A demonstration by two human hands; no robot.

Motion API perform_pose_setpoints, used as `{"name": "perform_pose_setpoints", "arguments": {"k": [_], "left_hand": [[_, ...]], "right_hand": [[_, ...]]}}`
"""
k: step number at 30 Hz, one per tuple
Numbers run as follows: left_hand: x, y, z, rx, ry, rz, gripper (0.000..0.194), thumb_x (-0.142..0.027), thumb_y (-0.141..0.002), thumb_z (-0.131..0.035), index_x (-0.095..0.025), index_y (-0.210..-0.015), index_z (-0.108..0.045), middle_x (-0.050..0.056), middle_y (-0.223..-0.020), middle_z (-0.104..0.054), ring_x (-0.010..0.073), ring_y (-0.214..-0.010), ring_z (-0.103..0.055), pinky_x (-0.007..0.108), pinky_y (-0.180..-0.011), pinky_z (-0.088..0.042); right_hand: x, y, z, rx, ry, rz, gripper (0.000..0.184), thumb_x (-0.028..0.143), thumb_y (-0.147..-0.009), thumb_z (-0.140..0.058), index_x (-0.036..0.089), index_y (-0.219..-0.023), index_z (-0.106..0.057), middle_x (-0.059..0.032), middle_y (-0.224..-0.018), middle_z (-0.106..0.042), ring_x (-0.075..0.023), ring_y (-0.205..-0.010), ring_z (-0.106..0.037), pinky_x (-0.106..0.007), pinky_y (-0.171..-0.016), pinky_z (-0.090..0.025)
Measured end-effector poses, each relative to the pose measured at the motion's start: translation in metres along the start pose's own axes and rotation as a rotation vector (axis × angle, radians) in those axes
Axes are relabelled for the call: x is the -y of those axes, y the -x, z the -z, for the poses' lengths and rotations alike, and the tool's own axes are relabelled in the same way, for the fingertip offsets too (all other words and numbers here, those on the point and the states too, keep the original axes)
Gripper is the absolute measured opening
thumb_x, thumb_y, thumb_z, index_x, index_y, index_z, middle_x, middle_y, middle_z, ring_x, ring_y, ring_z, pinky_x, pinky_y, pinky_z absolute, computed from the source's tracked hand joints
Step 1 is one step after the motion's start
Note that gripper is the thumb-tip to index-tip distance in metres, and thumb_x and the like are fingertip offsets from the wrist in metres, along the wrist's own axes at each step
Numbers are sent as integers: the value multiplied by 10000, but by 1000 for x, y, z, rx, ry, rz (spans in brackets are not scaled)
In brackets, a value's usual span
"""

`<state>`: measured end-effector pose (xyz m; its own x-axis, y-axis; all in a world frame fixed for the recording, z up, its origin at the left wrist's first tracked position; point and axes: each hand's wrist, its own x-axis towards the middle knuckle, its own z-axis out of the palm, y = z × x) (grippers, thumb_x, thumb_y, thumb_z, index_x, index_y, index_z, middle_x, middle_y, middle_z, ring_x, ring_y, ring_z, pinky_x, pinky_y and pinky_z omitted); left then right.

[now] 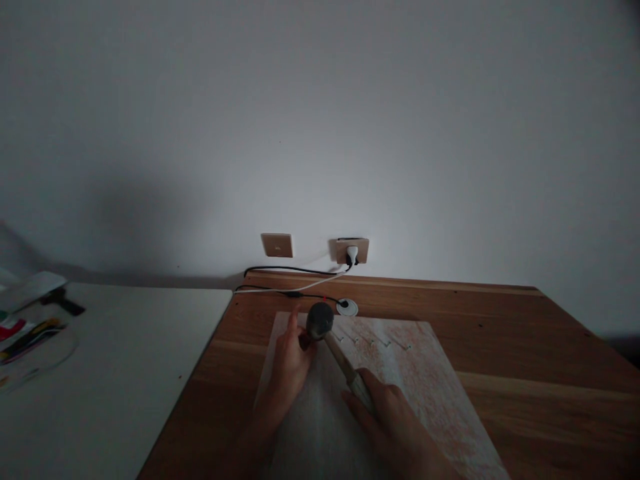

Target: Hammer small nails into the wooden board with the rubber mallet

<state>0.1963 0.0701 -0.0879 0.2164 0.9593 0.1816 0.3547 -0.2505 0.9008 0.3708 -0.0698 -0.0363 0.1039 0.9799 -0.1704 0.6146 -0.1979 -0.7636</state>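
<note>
My right hand [387, 413] is wrapped round the wooden handle of a hammer [333, 341]. Its dark round head hovers over the far left part of a pale board [425, 380] lying on the wooden table [525, 347]. My left hand [291, 360] rests on the board just left of the hammer head, index finger stretched forward, thumb and fingers pinched together right under the head on something too small to make out. A row of several small nails [373, 342] stands in the board to the right of the hammer head.
A white table [115, 373] adjoins on the left, with papers and coloured items [27, 327] at its far left edge. On the wall are a switch plate [277, 245] and a socket [349, 251] with plugged cables [290, 283] running along the table's back. A white disc [347, 307] lies behind the board.
</note>
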Motion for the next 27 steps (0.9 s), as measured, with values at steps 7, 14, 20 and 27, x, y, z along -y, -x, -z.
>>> {"name": "perform_pose_setpoints", "arguments": {"k": [7,14,20,27], "left_hand": [[-7,0,1,25,-13,10,788,-180,-880,-668,-247,-1602,-360,8,-925,-770,188,-807,-723,323,-782,-550],[-6,-1,0,25,-34,-11,752,-183,-856,-655,-247,-1564,-410,8,-957,-744,190,-813,-705,341,-802,-549],[-23,2,23,-38,-25,-59,656,-283,-827,-707,-232,-1453,-518,77,-1170,-719,179,-799,-685,327,-755,-570],[-48,51,119,165,-586,-151,333,-216,-903,-546,-278,-1166,-740,65,-1164,-768,261,-1046,-729,375,-933,-576]], "right_hand": [[5,6,15,-74,-48,22,426,571,-1010,-430,215,-1071,-656,-62,-779,-786,-256,-720,-766,-312,-648,-509],[5,16,23,-84,-66,15,437,596,-1017,-421,226,-1064,-649,-48,-761,-771,-252,-711,-756,-322,-662,-484],[5,23,25,-56,-93,-7,423,582,-1013,-438,232,-1041,-674,-40,-758,-774,-240,-713,-757,-306,-654,-485],[7,24,24,-68,-63,-84,519,651,-978,-451,221,-1126,-702,-42,-723,-768,-262,-707,-757,-319,-647,-495]]}}
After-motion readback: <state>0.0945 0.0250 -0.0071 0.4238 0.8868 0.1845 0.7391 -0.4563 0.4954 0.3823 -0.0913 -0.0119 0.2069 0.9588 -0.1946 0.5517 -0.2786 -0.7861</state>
